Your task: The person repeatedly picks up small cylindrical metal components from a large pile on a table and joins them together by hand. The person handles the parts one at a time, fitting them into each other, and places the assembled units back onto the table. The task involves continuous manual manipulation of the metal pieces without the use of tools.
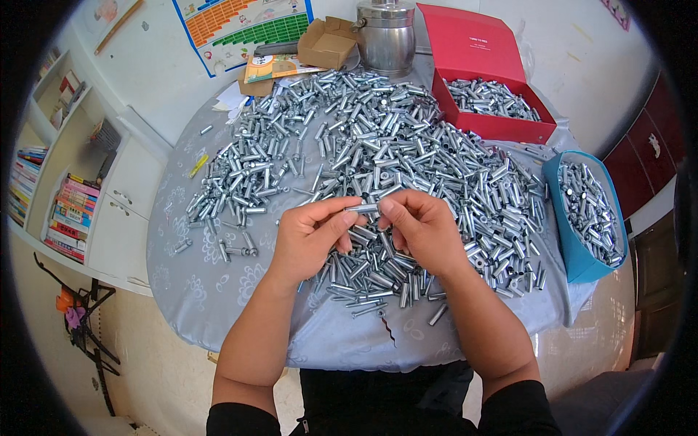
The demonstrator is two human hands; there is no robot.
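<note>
Head view: one metal tube (363,208) is held roughly level over the near part of the pile (407,145) of metal tubes and bolts. Left end is pinched by the left hand (314,231), right end by the right hand (425,229), thumb and fingertips closed on it in both; anything else in the palms can't be told. Both ends are gripped presumably so it can be steadied or turned. Pile is spread on a cloth-covered table (211,305), likely so single pieces can be reached. Right-rear of the pile, similar pieces are contained by a red box (502,129); right of the pile, by a blue box (584,270), probably against scattering. Behind the pile, a metal pot (387,40) and cardboard box (327,42) are seen.
</note>
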